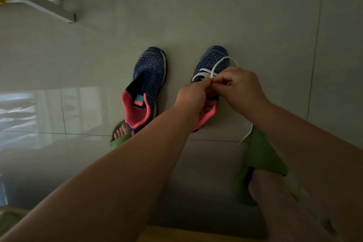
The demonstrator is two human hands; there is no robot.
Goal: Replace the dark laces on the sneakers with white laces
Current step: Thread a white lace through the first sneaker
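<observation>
Two navy knit sneakers with pink lining stand side by side on the tiled floor. The left sneaker [148, 86] has no lace in it and its tongue lies open. The right sneaker [213, 61] carries a white lace [222, 63] that crosses its upper and loops over the toe. My left hand [191, 94] and my right hand [241, 86] meet over the right sneaker's throat, both pinching the white lace between fingertips. One loose end of the white lace trails down to the right, near the green slipper. No dark lace is in view.
My feet in green slippers [263, 155] sit close behind the sneakers, one [117, 137] touching the left sneaker's heel. A metal frame leg [39, 0] stands at the far left. A yellow edge runs along the bottom of the view.
</observation>
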